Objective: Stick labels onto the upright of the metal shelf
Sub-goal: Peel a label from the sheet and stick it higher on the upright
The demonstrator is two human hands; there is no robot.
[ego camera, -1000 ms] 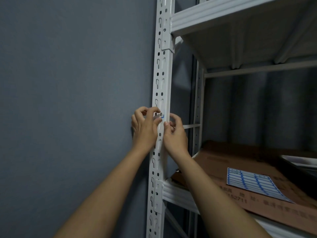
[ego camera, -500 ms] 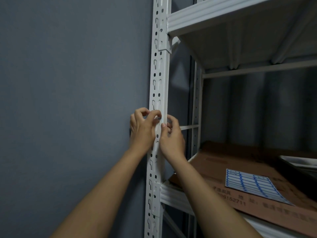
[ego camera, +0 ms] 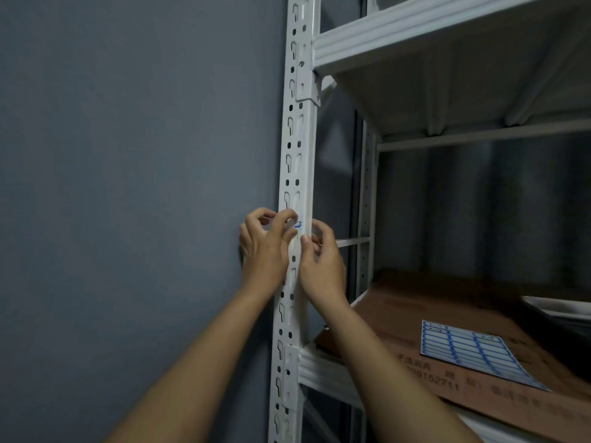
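right now both my hands are up at the front upright (ego camera: 295, 148) of the white metal shelf, a slim painted steel post punched with two columns of keyhole slots and small oval holes. my left hand (ego camera: 267, 247) comes at it from the wall side, fingers curled, thumb and forefinger pinching a small label (ego camera: 298, 223) against the post's face; only a scrap of its white paper and blue border shows between my fingertips. my right hand (ego camera: 321, 260) reaches from the shelf side, fingers bent around the post's right edge, thumb tip pressing flat on the metal just below the label. the two hands sit just beside each other with the post between them.

the paint on the post looks smooth and slightly glossy, and a riveted bracket clips each ribbed shelf beam to it. the upper shelf deck (ego camera: 447, 75) shows its pale underside with pressed stiffening ribs. on the lower level lies a flat sheet of brown cardboard (ego camera: 431, 302), matte, with printed characters and digits near its front edge. a label sheet (ego camera: 473, 353) rests on the cardboard, well apart from my hands, a glossy rectangle gridded with blue-bordered rounded blanks. behind the post is a flat grey-blue wall (ego camera: 128, 187) with an even, dull finish.
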